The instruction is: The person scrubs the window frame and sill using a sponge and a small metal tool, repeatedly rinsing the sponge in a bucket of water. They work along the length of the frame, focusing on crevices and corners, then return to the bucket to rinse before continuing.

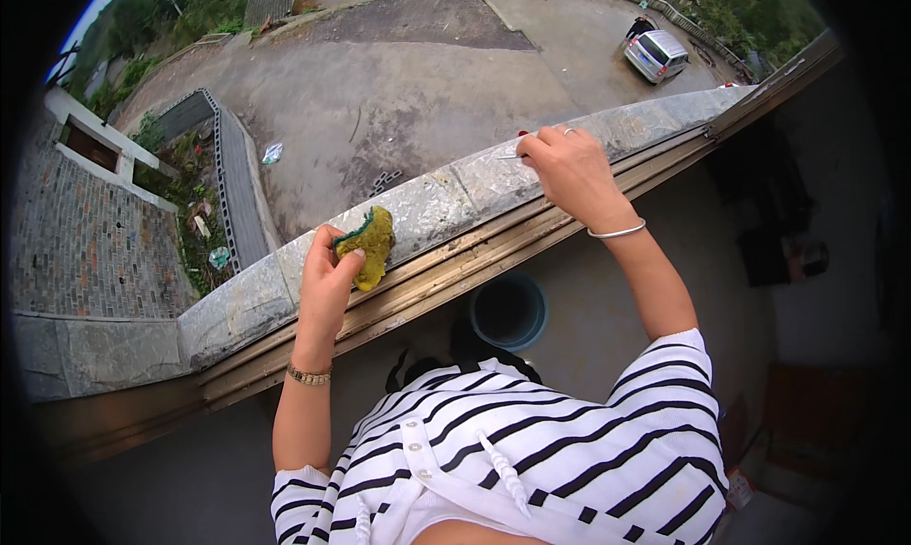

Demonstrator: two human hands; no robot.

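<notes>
My left hand (pixel 329 278) grips a yellow-green cleaning cloth or sponge (pixel 370 250) with a dark green edge, held over the stone window ledge (pixel 427 207). Farther right, my right hand (pixel 569 168) is closed on a small tool with a thin metal blade or shaft (pixel 508 156), its tip pointing left over the ledge; a bit of red shows just beyond my fingers. Most of this tool is hidden by the hand. Between the ledge and my body runs the metal window track (pixel 441 253), with dirt in its grooves.
A blue bucket (pixel 509 310) stands on the floor below the track. Beyond the ledge is a drop to a concrete yard (pixel 427 90), with a silver van (pixel 656 55) and a person (pixel 639 27) beside it. A brick wall (pixel 92 239) rises at the left.
</notes>
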